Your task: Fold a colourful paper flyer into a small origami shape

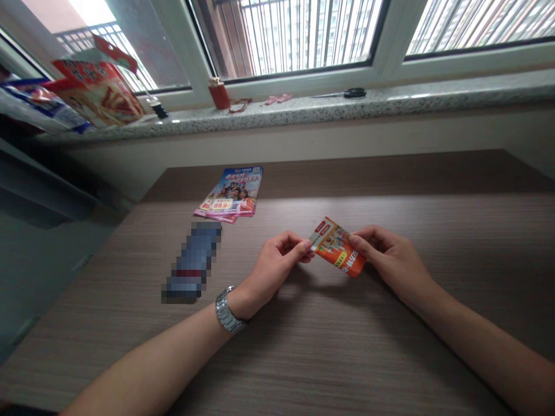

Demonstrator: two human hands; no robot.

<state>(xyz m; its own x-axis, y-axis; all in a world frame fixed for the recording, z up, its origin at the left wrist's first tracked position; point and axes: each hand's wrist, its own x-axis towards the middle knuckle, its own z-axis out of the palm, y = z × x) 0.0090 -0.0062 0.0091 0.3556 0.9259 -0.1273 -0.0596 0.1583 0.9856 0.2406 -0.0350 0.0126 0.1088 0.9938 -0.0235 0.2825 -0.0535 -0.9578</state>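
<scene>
Above the table a small orange printed leaflet [336, 248] is held between both hands, tilted, its lower right end bent over. My left hand [280, 260], with a metal watch on the wrist, pinches the leaflet's left edge between thumb and fingers. At the opposite edge, my right hand [385, 251] grips it with the thumb on top. Farther back to the left lies a small pile of colourful flyers [236, 193], some marked 89.9. Nearer than the pile is a dark, pixelated flat object [193, 263]; its kind cannot be made out.
The wooden table [455, 231] reaches back toward the wall below a granite windowsill [303, 110]. On the sill stand a red snack bag [104, 92], a blue-and-white package [43, 104], a small dark bottle [156, 107], a red lighter-like case [219, 94] and black-handled scissors [354, 93].
</scene>
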